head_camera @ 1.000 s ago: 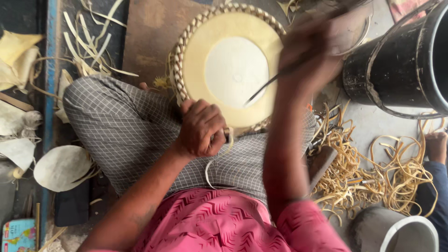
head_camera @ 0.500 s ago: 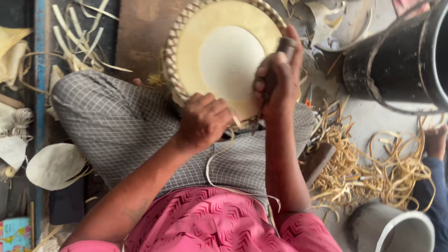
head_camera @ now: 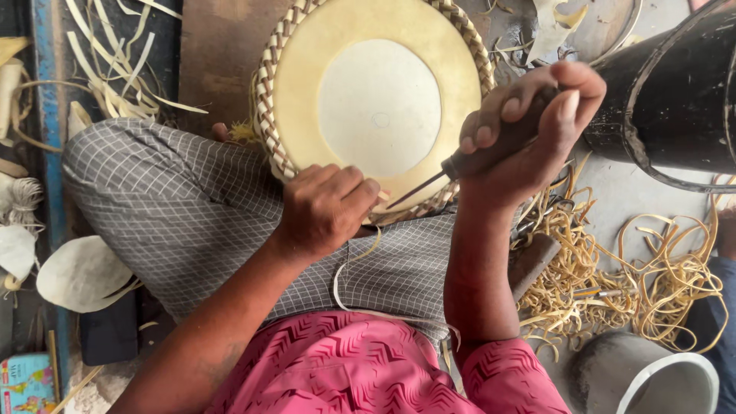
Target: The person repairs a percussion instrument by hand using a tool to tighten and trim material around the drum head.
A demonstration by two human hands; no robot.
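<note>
A round yellow disc with a pale centre and a braided cane rim rests against my lap. My left hand pinches the rim at its near edge, where a thin pale cane strip trails down over my checked trousers. My right hand is closed around the dark wooden handle of an awl. Its thin metal point reaches the rim just beside my left fingers.
A large black drum stands at the right. Loose yellow cane strips lie heaped on the floor at right, more strips at upper left. A grey bucket sits at lower right, pale shell-like pieces at left.
My right hand came down from above the disc with the awl and brought its point to the rim by my left hand. The view has moved closer.
</note>
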